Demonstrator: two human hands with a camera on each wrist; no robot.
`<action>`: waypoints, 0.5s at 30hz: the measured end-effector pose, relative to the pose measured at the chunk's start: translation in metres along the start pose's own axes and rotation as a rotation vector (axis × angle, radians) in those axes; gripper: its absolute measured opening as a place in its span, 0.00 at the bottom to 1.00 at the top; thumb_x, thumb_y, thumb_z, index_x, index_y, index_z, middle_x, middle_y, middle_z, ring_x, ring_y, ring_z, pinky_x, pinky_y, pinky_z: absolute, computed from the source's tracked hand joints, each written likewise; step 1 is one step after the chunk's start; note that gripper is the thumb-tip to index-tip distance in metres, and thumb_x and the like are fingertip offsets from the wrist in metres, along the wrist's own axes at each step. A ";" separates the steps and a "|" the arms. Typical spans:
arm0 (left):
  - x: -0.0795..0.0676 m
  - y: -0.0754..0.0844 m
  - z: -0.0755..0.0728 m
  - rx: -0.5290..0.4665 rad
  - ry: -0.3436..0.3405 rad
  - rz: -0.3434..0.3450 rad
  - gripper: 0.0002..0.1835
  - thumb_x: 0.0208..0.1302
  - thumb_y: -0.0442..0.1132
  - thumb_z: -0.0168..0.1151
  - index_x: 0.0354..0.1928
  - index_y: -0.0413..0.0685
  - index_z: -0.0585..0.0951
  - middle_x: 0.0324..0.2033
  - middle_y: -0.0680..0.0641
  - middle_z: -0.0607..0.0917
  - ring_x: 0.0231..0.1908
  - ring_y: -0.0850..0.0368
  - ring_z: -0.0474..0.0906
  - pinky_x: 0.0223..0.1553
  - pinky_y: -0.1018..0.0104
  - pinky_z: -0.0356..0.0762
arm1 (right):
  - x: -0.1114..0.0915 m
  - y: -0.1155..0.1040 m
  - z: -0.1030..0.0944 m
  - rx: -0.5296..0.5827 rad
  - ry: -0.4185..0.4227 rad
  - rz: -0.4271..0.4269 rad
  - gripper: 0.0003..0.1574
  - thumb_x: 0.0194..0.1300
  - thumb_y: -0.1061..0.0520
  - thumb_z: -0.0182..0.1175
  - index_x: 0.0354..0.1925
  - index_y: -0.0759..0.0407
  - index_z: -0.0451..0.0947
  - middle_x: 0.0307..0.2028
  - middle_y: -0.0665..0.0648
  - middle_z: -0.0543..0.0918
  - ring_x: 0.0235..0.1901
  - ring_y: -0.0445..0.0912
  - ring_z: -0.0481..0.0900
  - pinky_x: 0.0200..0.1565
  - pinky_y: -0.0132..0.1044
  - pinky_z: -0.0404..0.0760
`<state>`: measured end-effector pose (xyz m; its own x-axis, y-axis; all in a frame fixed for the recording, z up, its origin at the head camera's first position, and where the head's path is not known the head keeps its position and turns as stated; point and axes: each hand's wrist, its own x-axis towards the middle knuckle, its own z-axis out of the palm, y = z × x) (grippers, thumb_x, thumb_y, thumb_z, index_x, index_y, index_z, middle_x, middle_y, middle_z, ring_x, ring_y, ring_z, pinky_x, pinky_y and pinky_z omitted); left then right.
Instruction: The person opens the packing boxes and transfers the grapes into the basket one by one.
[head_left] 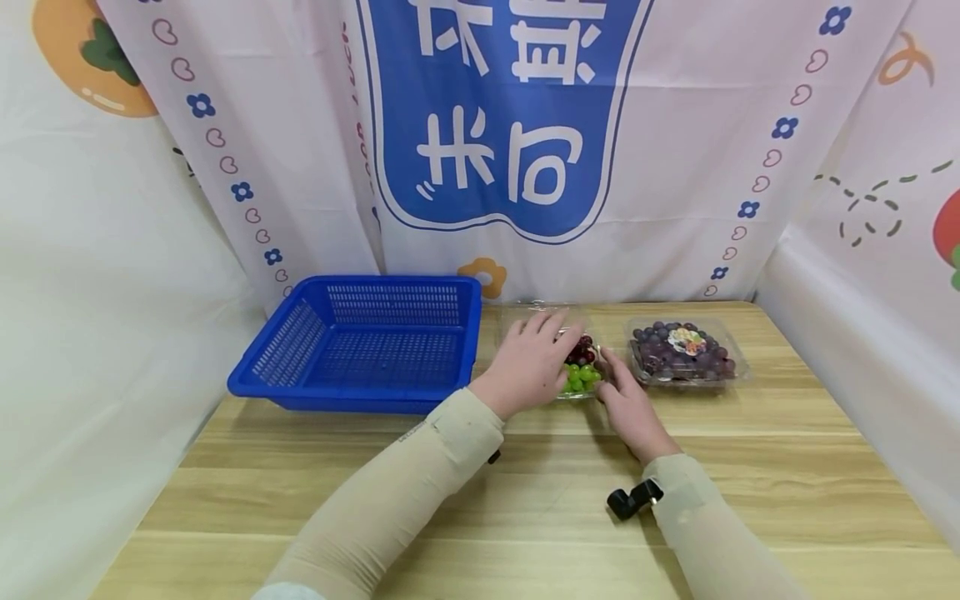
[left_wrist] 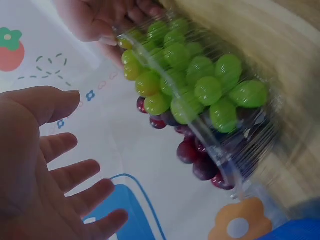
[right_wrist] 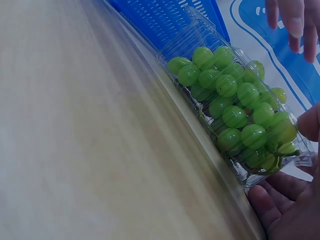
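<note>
The clear plastic box of green and dark red grapes (head_left: 581, 367) sits on the wooden worktop (head_left: 525, 500), between the blue basket (head_left: 360, 346) and a 2nd clear box of purple grapes (head_left: 686, 354); it looks light but not trivial, its thin shell likely to flex and feel slippery, and the fruit inside would bruise if squeezed; the sound hold is judged to be at the 2 opposite side walls or low edges, with even, gentle pressure, not on the lid.

The left hand (head_left: 528, 362) lies over the box's left side with fingers spread and nearly straight; the left wrist view shows an open palm close to the wall, not closed round it. The right hand (head_left: 630, 404) is at the near right corner; its fingertips (right_wrist: 272, 210) touch the box's edge, fingers only slightly bent; whether they pinch it I cannot tell.
</note>
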<state>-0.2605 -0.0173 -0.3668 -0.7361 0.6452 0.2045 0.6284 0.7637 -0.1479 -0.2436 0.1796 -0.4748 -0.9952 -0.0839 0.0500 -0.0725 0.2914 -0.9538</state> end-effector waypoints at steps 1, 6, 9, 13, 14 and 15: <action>0.000 0.000 0.002 -0.006 -0.008 0.000 0.36 0.71 0.50 0.60 0.77 0.58 0.62 0.72 0.45 0.67 0.70 0.44 0.63 0.66 0.44 0.65 | 0.000 0.000 0.000 -0.003 0.002 0.001 0.41 0.76 0.59 0.45 0.82 0.52 0.44 0.76 0.63 0.57 0.74 0.59 0.57 0.68 0.57 0.63; 0.001 0.001 0.009 -0.036 -0.042 -0.002 0.35 0.73 0.49 0.58 0.78 0.57 0.62 0.66 0.48 0.72 0.66 0.47 0.67 0.62 0.46 0.70 | -0.001 0.001 0.000 -0.007 0.003 0.006 0.41 0.77 0.58 0.45 0.82 0.51 0.44 0.76 0.63 0.58 0.74 0.59 0.56 0.69 0.58 0.62; 0.002 0.002 0.013 -0.037 -0.048 0.010 0.33 0.73 0.50 0.58 0.77 0.57 0.64 0.65 0.49 0.74 0.64 0.48 0.69 0.60 0.46 0.73 | -0.001 0.001 0.000 -0.004 -0.002 0.008 0.41 0.77 0.57 0.45 0.82 0.49 0.44 0.77 0.63 0.57 0.74 0.59 0.56 0.69 0.58 0.62; 0.005 0.005 0.016 -0.037 -0.079 0.019 0.30 0.73 0.50 0.58 0.74 0.58 0.67 0.65 0.49 0.74 0.64 0.48 0.70 0.60 0.47 0.74 | -0.001 0.001 -0.001 0.003 -0.009 0.008 0.41 0.78 0.57 0.45 0.82 0.48 0.43 0.77 0.62 0.57 0.74 0.59 0.56 0.69 0.58 0.62; 0.006 0.006 0.018 -0.037 -0.092 0.020 0.29 0.73 0.50 0.58 0.74 0.59 0.68 0.64 0.49 0.75 0.64 0.48 0.70 0.59 0.48 0.74 | 0.000 0.001 -0.001 0.003 -0.010 0.008 0.41 0.77 0.57 0.45 0.82 0.48 0.43 0.77 0.61 0.57 0.74 0.58 0.56 0.69 0.58 0.62; 0.007 0.006 0.019 -0.040 -0.104 0.020 0.29 0.74 0.51 0.58 0.73 0.59 0.68 0.64 0.49 0.75 0.64 0.49 0.70 0.59 0.49 0.74 | 0.000 0.001 -0.002 0.004 -0.010 0.007 0.41 0.77 0.57 0.45 0.82 0.48 0.43 0.77 0.61 0.57 0.74 0.58 0.56 0.69 0.58 0.62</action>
<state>-0.2662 -0.0079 -0.3847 -0.7440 0.6606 0.1001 0.6513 0.7505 -0.1121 -0.2433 0.1813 -0.4752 -0.9950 -0.0916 0.0407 -0.0656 0.2883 -0.9553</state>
